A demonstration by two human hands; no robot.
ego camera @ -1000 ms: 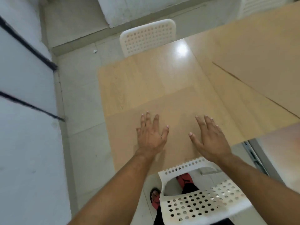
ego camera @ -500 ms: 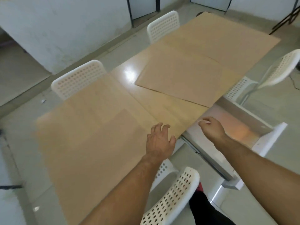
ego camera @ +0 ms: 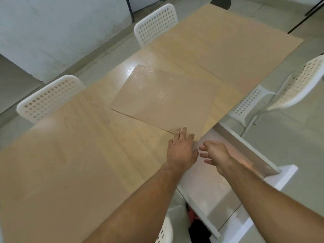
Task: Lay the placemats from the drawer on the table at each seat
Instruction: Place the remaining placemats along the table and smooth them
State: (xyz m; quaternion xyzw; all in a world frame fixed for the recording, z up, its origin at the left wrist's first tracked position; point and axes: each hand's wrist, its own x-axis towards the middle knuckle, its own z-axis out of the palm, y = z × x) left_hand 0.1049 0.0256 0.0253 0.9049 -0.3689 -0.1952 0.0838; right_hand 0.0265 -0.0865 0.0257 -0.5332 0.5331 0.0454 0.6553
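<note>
A white perforated chair [ego camera: 50, 100] stands at the far left side of the table [ego camera: 122, 137], well left of both hands. A large tan placemat [ego camera: 57, 169] lies flat on the near left part of the table, spreading left from the left forearm. A second white chair [ego camera: 156, 25] is tucked in at the far side, well beyond the fingers.

A middle placemat [ego camera: 166, 102] lies flat just ahead of the left fingers, its near corner reaching the table edge. The left hand [ego camera: 182, 149] rests palm down on the table at that edge, fingers [ego camera: 181, 134] stretched out and loose, their tips touching or just at the near edge of the middle placemat; they grasp nothing.

Just right of it, the right hand [ego camera: 215, 155] hovers over the open white drawer [ego camera: 245, 155], fingers [ego camera: 204, 155] spread and slightly curled toward the left hand, holding nothing. The drawer juts out from under the table edge below and right of the right fingers; whether a mat remains inside cannot be told.

A third placemat [ego camera: 236, 44] covers the far right part of the table, well beyond both hands. A third white chair [ego camera: 287, 90] stands at the right, past the drawer. The back of a fourth chair [ego camera: 164, 232] shows at the bottom edge, below the left forearm
</note>
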